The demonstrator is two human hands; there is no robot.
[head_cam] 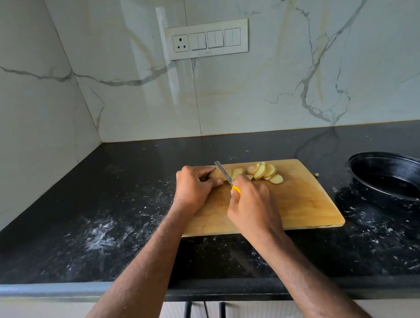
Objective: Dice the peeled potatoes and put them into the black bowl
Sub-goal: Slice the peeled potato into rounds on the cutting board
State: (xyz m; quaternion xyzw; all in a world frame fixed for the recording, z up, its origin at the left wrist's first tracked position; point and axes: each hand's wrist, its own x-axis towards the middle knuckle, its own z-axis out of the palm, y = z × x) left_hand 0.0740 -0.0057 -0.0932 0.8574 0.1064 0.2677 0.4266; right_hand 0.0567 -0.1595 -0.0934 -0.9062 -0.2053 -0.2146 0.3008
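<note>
- Left hand (195, 186) curls over potato (218, 174) w/ fingers tucked, steadying it on board (299, 201).
- Right hand (253, 203) grips knife (224, 174), blade at potato's right end.
- Slices (264, 171) fall right, toward bowl (397, 178) far right on table (106, 221).

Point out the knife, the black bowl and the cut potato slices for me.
knife (224, 173): head view, middle of the blade.
black bowl (395, 158): head view, far rim.
potato slices (263, 170): head view, middle of the fanned pile.

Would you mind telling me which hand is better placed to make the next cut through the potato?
The right hand: it grips the knife, whose blade rests at the potato. The left hand holds that potato steady on the cutting board.
</note>
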